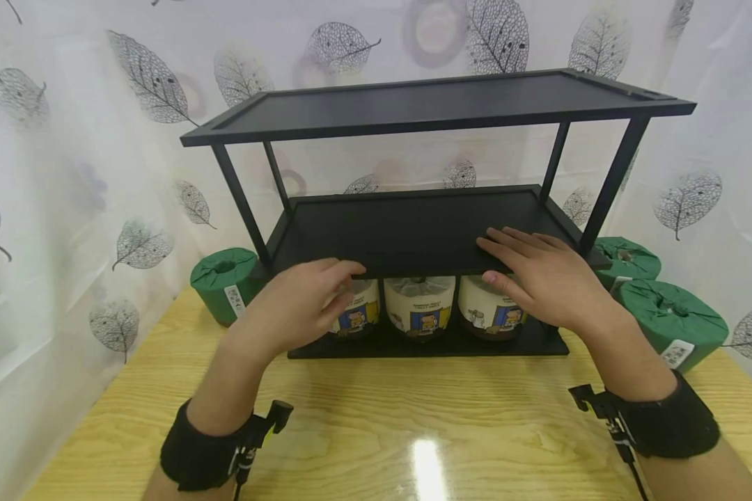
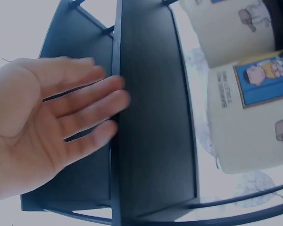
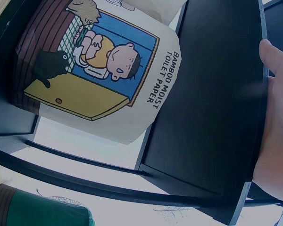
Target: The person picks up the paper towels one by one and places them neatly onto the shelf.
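Observation:
A black three-tier shelf rack (image 1: 388, 229) stands on the wooden table. My right hand (image 1: 542, 282) lies with straight fingers over the front edge of the middle board, its thumb lower near the edge. At the left part of that edge is my left hand (image 1: 307, 299), fingers relaxed and nothing in them; whether they touch the board I cannot tell. On the bottom board, three cream toilet paper rolls (image 1: 420, 306) with a cartoon print stand side by side. My left hand partly hides the leftmost one. The right wrist view shows one cartoon-printed roll (image 3: 108, 70) up close.
Left of the rack stands a green-wrapped roll (image 1: 222, 282). Two more green rolls (image 1: 673, 316) are at the right, beside my right forearm. Behind hangs a white curtain (image 1: 56, 174) with leaf prints. Bare wooden table (image 1: 351, 424) extends in front of the rack.

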Action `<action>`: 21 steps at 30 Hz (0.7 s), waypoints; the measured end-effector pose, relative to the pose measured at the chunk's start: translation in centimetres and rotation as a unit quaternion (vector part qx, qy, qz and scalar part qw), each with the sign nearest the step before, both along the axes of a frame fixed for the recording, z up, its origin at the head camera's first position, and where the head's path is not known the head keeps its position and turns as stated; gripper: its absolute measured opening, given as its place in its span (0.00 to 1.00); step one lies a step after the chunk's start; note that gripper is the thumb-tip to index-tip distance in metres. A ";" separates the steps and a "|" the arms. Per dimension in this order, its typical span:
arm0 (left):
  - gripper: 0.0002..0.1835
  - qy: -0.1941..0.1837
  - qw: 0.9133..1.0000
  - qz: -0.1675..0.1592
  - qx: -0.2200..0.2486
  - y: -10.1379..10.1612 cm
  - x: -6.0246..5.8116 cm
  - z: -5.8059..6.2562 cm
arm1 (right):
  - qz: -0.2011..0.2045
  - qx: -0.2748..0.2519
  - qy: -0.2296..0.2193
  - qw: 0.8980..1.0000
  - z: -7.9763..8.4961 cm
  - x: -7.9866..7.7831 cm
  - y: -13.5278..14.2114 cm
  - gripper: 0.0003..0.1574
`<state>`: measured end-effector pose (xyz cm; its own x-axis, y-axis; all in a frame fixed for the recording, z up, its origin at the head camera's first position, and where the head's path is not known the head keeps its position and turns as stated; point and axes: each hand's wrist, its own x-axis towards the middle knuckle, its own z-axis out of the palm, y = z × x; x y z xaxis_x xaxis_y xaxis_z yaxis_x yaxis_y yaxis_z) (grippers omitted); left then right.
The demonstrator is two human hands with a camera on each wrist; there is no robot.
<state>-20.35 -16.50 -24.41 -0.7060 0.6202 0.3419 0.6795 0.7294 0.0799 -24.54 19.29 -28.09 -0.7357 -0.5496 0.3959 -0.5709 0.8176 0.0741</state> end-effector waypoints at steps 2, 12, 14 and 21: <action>0.15 0.065 0.997 0.005 0.027 -0.3 -0.5 -0.1 | -0.001 0.001 -0.001 1.000 0.0 0.0 0.0 0.36; 0.28 0.141 0.982 0.099 0.083 -1.3 -3.8 -2.1 | 0.005 -0.001 0.002 1.000 0.0 0.0 0.0 0.36; 0.30 0.109 0.984 0.131 0.059 -1.5 -4.2 -2.3 | 0.006 0.001 0.002 1.000 0.1 0.0 0.0 0.36; 0.35 -0.032 0.978 0.199 -0.060 -1.9 -4.2 -2.3 | 0.012 -0.010 -0.063 0.998 1.0 0.2 0.6 0.37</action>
